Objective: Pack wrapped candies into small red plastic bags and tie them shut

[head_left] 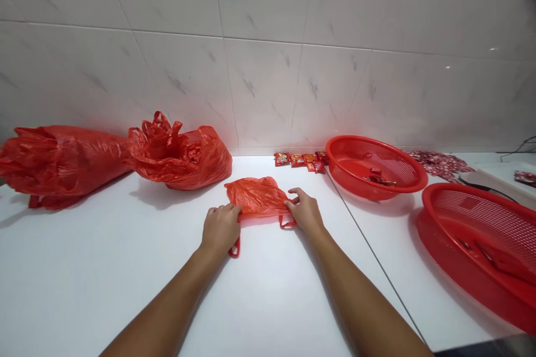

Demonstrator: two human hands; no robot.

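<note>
The left hand (pixel 221 228) and the right hand (pixel 307 213) are bare, with slim fingers (pixel 298 192) and rounded knuckles (pixel 221 209), and behind them the left forearm (pixel 170 298) and the right forearm (pixel 355 287) are likewise bare and smooth in outline, narrow at the far end and broadening toward the near edge of view.

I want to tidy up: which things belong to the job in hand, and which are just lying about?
In the job:
small red bag, touched by the left hand and right hand

Lying untouched, though some may belong:
bulky red bundle
open red bag
small packets
far basket
near basket
patterned pile
</note>
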